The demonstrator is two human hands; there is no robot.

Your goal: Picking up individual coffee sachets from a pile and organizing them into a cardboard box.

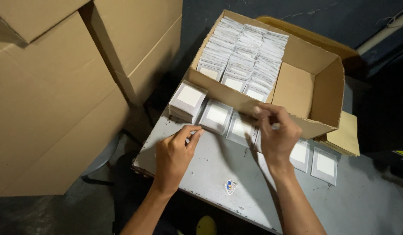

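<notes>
While right hand (pixel 277 132) hovers, packet (pixel 241 129) beneath

left hand (pixel 173 156) fingers on table (pixel 210 169) | right hand (pixel 277 135) pinching sachet (pixel 243 129) | box (pixel 314 82) behind

Big brown cardboard cartons (pixel 57 87) are standing stacked at left, a scuffed grey metal table (pixel 358 204) is sitting under dim light, dark wall (pixel 253 8) behind, grey concrete floor (pixel 44 213) showing below.

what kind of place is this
Probably a storeroom or packing area: big stacked cardboard cartons, an open box packed with small white packets, and a worn grey table.
</notes>
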